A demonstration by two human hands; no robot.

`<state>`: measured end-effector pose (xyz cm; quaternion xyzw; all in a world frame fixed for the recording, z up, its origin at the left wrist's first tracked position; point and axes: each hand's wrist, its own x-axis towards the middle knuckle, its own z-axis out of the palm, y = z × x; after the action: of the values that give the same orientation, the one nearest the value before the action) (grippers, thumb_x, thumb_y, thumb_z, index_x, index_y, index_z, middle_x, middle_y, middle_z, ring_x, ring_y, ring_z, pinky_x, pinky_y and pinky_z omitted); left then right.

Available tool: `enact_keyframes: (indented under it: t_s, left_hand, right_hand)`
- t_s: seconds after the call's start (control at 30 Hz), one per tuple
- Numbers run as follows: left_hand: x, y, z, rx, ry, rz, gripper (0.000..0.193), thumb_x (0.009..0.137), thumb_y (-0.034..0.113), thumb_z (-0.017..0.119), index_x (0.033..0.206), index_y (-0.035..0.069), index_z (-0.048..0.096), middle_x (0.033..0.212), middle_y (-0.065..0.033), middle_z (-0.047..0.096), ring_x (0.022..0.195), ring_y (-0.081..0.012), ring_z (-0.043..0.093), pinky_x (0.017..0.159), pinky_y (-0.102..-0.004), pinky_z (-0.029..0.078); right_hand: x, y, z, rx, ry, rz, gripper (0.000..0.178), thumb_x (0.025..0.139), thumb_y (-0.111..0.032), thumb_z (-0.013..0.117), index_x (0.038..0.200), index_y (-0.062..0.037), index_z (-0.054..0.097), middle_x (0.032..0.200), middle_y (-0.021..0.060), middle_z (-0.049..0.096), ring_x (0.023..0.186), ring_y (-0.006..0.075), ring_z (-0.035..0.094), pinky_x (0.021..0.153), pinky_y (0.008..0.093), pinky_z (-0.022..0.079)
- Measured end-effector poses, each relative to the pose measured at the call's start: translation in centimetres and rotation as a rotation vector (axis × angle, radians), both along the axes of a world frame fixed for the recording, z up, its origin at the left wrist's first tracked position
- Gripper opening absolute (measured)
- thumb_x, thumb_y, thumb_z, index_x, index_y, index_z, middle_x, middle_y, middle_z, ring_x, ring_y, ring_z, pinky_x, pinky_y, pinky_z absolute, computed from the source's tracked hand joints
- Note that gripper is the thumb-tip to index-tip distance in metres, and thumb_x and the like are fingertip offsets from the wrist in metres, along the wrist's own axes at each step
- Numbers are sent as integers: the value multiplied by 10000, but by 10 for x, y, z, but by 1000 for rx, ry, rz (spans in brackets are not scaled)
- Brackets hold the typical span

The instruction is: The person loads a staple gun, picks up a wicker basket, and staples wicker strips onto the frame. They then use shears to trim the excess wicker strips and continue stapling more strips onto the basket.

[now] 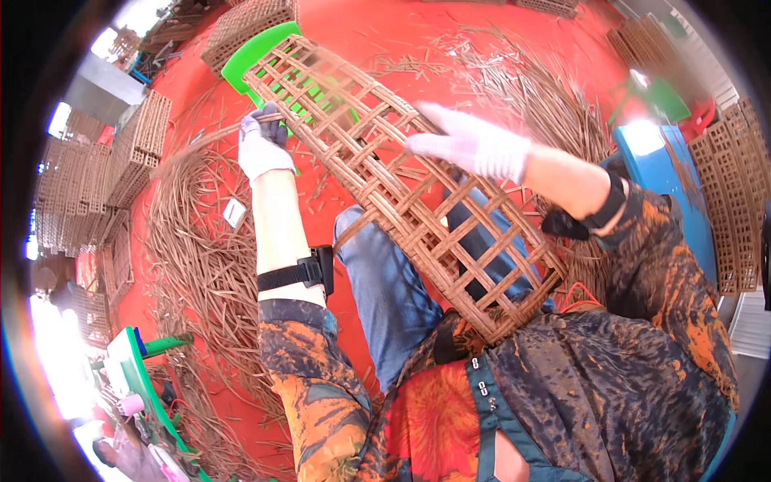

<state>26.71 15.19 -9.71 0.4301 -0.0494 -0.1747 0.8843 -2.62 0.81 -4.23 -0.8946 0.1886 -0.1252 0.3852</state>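
Panel: brown woven lattice [371,195], slanting from the person's lap up to green plastic seat [255,53], far end over it.
L hand [265,145]: gloved, at panel's L edge nr far end; fingers curled, grasping a brown strand [210,139] that trails off L.
R hand [478,145]: gloved, blurred, over panel's R edge; fingers extended, released; can't tell if touching.
Lap: blue jeans [385,277] under panel's nr part.
Floor: red [401,32], w/ loose strand heap [210,249] L, small white item [234,212] on it; 2nd heap [554,96] far R.
Edges: stacked lattice panels [68,181] L, more R; blue surface [676,193] beside R stack [727,185].
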Motion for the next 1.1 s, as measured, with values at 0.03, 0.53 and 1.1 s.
enact_keyframes:
  t_s: [0.03, 0.53, 1.1]
  left_hand:
    - [2, -2, 2, -32, 9, -6, 132, 1032, 199, 474, 1099, 125, 561, 969, -15, 678, 789, -181, 656, 710, -360, 519]
    - [36, 101, 42, -384, 238, 89, 257, 999, 109, 367, 755, 103, 449, 519, 12, 341, 459, -164, 407, 558, -352, 425]
    - [75, 150, 92, 88, 122, -78, 210, 1036, 170, 359, 976, 17, 490, 514, 22, 283, 403, -121, 253, 407, -293, 245]
  right_hand:
    - [-15, 4, 6, 4, -2, -8, 754, 906, -514, 613, 1398, 33, 448, 1288, 234, 593, 1126, 301, 623, 977, 394, 487]
    - [-34, 65, -1, 808, 74, 99, 459, 946, -433, 624, 1094, 2, 626, 805, 57, 628, 686, 120, 599, 598, 293, 488]
    - [-35, 77, 13, 789, -12, 113, 369, 978, -304, 589, 1082, 49, 611, 865, 175, 650, 827, 205, 640, 760, 348, 493]
